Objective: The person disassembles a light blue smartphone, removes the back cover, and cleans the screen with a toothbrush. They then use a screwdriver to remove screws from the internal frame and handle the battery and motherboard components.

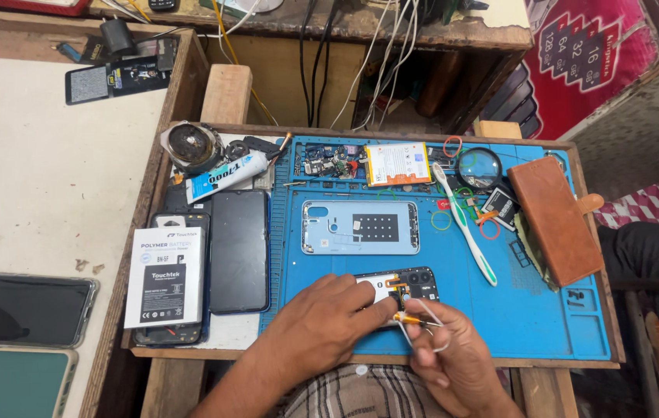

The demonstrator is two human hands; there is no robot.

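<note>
At the bench's left edge, white cardboard box (165,276) beside flat black phone (238,250). Near the front edge of the blue rubber mat (531,310), left hand (328,313) pressed flat on the opened black phone (401,288), likely to keep it from sliding. Right hand (453,358), grip pinched shut around thin orange-tipped metal tweezers (415,320), tip touching the phone. White toothbrush (463,222) further right.

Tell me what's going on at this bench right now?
A person sits at a blue work mat with an opened phone in front of them. The left hand presses down on the phone while the right hand holds a small orange-tipped tool at its edge. Farther back lie a light blue phone frame, a loose battery, a toothbrush and a magnifying glass.
</note>
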